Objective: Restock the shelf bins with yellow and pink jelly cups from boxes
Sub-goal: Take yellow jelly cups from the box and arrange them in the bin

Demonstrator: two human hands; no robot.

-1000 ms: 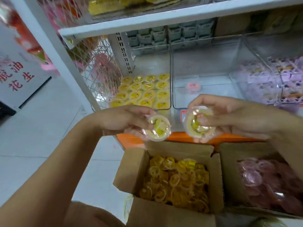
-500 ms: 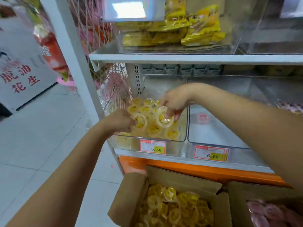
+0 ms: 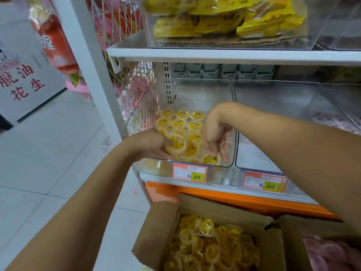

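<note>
A clear shelf bin [image 3: 151,166] holds several yellow jelly cups [image 3: 182,122] in rows. My left hand [image 3: 154,145] reaches into the bin from the left and holds one yellow jelly cup [image 3: 176,146] tilted above the others. My right hand [image 3: 214,136] hangs over the bin's right front corner, fingers pointing down and relaxed. Another yellow cup [image 3: 212,160] lies just under its fingertips. Below the shelf, an open cardboard box [image 3: 158,229] is full of yellow cups [image 3: 213,249]. Beside it, a second box holds pink cups [image 3: 330,255].
A clear bin [image 3: 254,159] stands to the right of the yellow one, each with a 6.60 price tag [image 3: 189,174] in front. The shelf above carries yellow snack packets [image 3: 218,20]. A white upright [image 3: 91,61] and wire mesh bound the left side; tiled floor lies left.
Both hands rose from above the box into the bin, each with a yellow cup. The right hand's cup now lies in the bin's front corner; the left hand has gone deeper in.
</note>
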